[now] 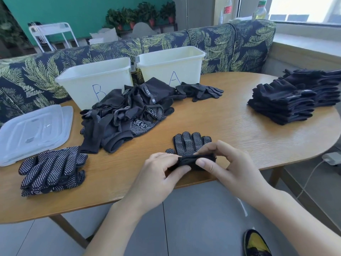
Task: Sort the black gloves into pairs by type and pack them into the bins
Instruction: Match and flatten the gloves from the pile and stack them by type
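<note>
Both hands pinched the cuff of the dotted glove (190,145) at the table's (221,122) near edge, left hand (158,174) and right hand (227,163) side by side, its fingers pointing away toward the bins

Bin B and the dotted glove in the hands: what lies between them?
In the head view, the loose heap of black gloves lies between bin B and the dotted glove gripped by the left hand and right hand.

glove heap (125,115) fronts bin b (96,78), bare table (212,115) rightward
</note>
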`<action>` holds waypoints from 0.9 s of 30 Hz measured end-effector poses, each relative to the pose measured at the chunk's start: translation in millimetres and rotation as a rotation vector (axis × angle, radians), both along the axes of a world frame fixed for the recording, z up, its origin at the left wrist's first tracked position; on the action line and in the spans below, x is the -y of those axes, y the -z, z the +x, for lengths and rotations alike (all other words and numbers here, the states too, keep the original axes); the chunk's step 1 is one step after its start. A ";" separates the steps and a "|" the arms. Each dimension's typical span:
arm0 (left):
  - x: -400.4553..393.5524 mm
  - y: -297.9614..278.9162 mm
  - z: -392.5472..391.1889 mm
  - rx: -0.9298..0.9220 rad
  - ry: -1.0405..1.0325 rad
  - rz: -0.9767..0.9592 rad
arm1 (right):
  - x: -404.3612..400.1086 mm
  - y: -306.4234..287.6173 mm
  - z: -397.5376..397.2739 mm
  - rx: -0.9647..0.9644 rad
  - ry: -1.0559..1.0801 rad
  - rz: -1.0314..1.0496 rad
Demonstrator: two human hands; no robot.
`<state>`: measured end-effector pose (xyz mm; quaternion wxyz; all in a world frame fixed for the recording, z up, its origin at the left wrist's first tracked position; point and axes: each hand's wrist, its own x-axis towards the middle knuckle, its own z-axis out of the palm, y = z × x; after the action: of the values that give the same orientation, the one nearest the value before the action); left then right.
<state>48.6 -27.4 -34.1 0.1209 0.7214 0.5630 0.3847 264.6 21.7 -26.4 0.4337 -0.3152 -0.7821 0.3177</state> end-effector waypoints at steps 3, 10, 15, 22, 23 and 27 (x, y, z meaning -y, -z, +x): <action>-9.0 -4.1 2.9 0.069 -0.017 -0.034 | -8.9 -1.8 -1.1 -0.045 0.038 -0.076; -22.9 -14.6 8.7 0.197 -0.164 -0.059 | -38.3 -5.4 -6.5 -0.109 0.131 -0.159; -33.3 -15.1 4.3 0.169 -0.273 -0.056 | -65.5 -5.4 -7.4 0.020 0.194 -0.188; -41.6 -16.2 4.5 0.087 -0.301 -0.073 | -84.2 -0.6 -10.0 0.121 0.234 -0.191; -41.9 -17.4 5.1 0.073 -0.296 -0.072 | -85.4 -1.0 -10.3 0.136 0.236 -0.188; -44.5 -15.5 3.7 0.014 -0.284 -0.059 | -88.3 0.3 -11.5 0.199 0.251 -0.172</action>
<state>52.3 17.1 -18.6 0.0902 0.6277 0.6697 0.3863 253.1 110.0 -26.7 0.3615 -0.4761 -0.7457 0.2943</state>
